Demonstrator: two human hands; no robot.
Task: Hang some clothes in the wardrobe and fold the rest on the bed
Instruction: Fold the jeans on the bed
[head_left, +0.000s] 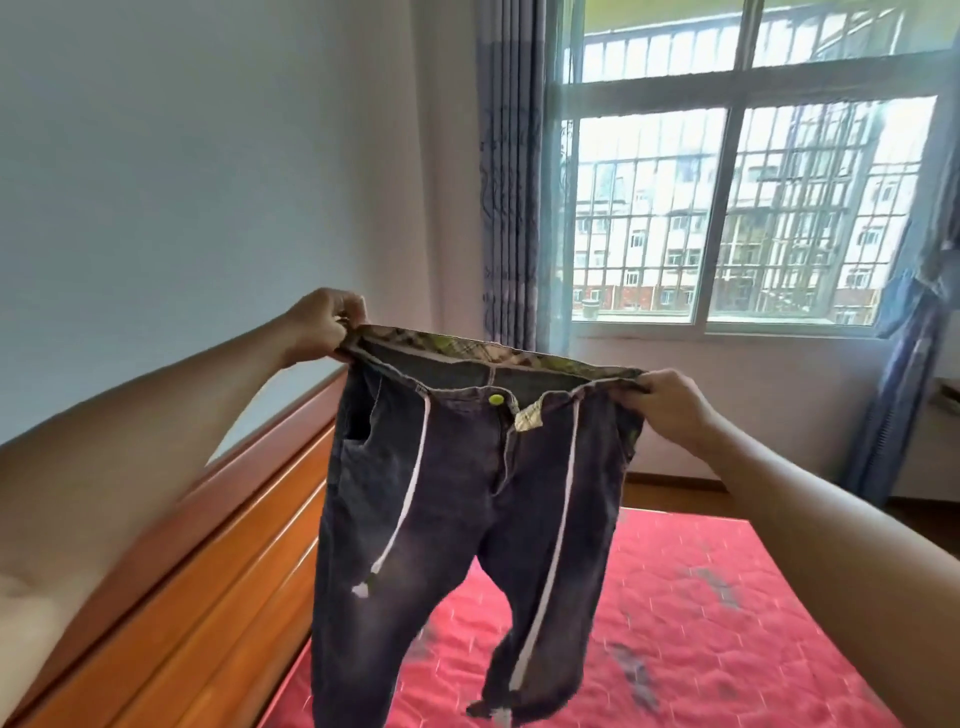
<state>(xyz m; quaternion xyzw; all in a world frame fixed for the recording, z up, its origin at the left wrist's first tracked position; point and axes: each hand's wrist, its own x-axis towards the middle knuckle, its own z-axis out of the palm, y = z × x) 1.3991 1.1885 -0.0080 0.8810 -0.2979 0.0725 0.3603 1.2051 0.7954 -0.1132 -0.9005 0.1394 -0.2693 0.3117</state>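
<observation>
Dark denim jeans (457, 499) held up in air by both hands, front facing camera. L hand (324, 327) pinched shut on waistband, L corner; R hand (670, 402) clenched on waistband, R corner. Waistband stretched w/ slight sag between hands; plaid lining visible inside. Green button (496, 399) at centre, fly partly open. Two white drawstrings (410, 488) hang down front. Legs hang free; cuffs near bottom of frame, contact w/ bed cannot tell. Bed (727, 623) w/ red quilted cover below jeans. Wooden headboard (218, 571) on L. Window (727, 208) w/ bars behind, blue curtain (511, 182) beside it.
</observation>
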